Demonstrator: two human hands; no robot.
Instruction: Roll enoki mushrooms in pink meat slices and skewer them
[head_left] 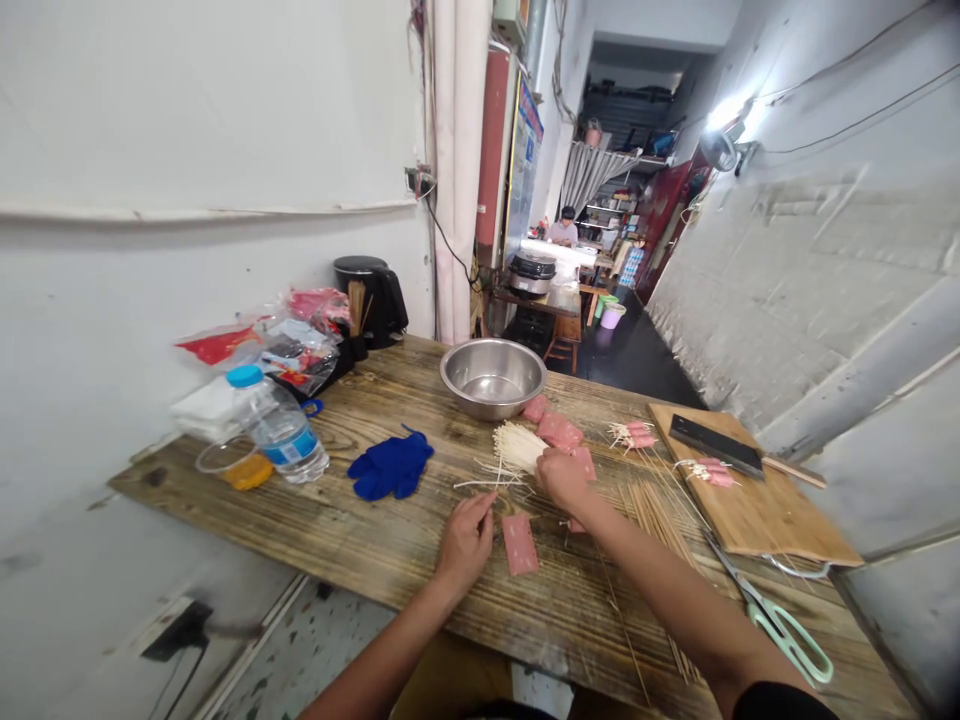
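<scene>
Head view, go on: what did the hands have?

— From my desk I saw the right hand (pixel 562 478) knuckles-up. Its fingers were curled shut over the near end of the enoki (pixel 517 447), and the bundle fanned away from the fingertips towards the bowl (pixel 493 377).

And the left?

— The left hand (pixel 466 540) lay low on the table (pixel 337 540) with its fingers bent. The tips were at a few loose strands (pixel 480 482) trailing off the bundle. Whether they pinched a strand or only touched it, I could not tell.

Where was the meat?

— One flat slice (pixel 519 545) lay on the wood just right of the left fingers and just nearer to me than the right ones, between the two hands. Neither hand touched it, as far as I could see. A pile (pixel 559 430) of more meat lay just beyond the right fingers, close to the bowl.

Anything else about?

— Skewers (pixel 660 510) lay spread just right of the right fingers, beside that forearm. Farther right sat the board (pixel 757 510) with a cleaver (pixel 716 445) on it. Small rolls (pixel 634 434) of meat and enoki lay between the pile and the board, and more lay on the board itself. Scissors (pixel 784 625) lay by the board's near edge. Left of the left fingers I had a glove (pixel 391 467) nearby and a bottle (pixel 279 428) well apart. A person (pixel 562 230) sat far beyond all the fingers, down the corridor.
</scene>
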